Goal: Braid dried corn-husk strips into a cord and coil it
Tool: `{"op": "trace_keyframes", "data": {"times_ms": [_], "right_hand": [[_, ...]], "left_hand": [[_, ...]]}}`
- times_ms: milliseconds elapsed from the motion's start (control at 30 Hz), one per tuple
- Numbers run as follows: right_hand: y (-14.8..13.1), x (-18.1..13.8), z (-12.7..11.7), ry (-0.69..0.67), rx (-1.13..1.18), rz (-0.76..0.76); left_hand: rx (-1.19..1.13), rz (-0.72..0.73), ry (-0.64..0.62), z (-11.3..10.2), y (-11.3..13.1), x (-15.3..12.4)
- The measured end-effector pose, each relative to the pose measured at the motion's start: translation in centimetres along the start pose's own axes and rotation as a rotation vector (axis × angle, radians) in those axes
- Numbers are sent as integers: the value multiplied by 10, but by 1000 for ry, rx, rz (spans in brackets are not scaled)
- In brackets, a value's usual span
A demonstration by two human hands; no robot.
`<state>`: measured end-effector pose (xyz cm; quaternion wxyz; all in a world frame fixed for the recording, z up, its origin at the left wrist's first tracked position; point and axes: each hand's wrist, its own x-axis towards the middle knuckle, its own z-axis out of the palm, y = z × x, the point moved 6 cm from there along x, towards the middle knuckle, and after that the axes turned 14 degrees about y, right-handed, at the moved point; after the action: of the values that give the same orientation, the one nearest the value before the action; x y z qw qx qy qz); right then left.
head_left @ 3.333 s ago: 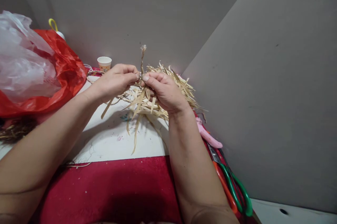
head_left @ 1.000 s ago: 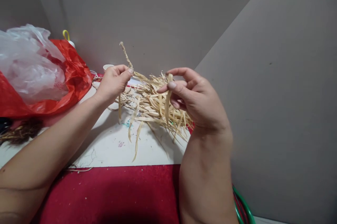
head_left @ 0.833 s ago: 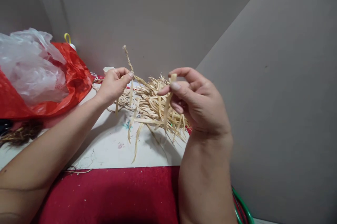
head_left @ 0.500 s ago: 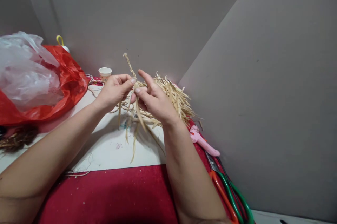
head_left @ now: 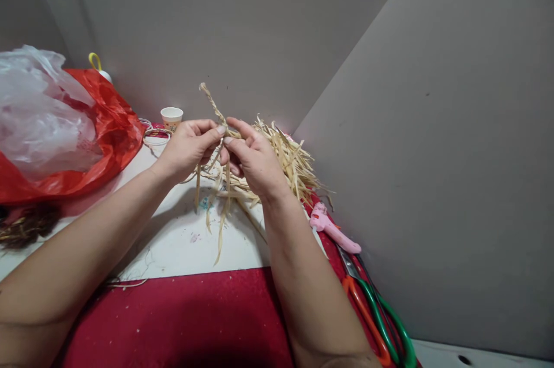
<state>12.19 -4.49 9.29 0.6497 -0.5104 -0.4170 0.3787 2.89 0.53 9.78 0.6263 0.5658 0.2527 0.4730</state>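
Observation:
Between my hands a braid of pale dried straw strips (head_left: 212, 101) points up and to the left, its loose strands hanging below over the white board. My left hand (head_left: 194, 140) is closed, thumb and forefinger pinching the braid at its lower end. Close against it on the right, my right hand (head_left: 255, 157) is closed too, its thumb and fingers on the straw strands just below that pinch. Fingers partly hide the strands there. Behind my right hand lies a heap of straw strips (head_left: 292, 163).
A red plastic bag (head_left: 116, 120) with clear plastic fills the left. A paper cup (head_left: 172, 116) stands at the back beside coiled cord (head_left: 156, 136). Along the right edge lie a pink glue gun (head_left: 335, 231) and scissors with orange and green handles (head_left: 361, 293). Grey walls rise behind and right.
My right forefinger has come down from its raised position to the braid. The right hand has closed in on the left, and a strand near it now hangs straighter.

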Motion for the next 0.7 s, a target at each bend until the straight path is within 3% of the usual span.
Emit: {"op": "trace_keyframes", "data": {"times_ms": [267,467,700], "right_hand": [[9,7,-3,28,-6,31],[16,9,-1,-41,-56,31],[22,10,-1,31,-188,46]], "left_hand": [[7,-7,-16,-3,-10,4],[-5,-15,-7,-5,-17,7],[73,-112,-37,-7,-26,8]]}}
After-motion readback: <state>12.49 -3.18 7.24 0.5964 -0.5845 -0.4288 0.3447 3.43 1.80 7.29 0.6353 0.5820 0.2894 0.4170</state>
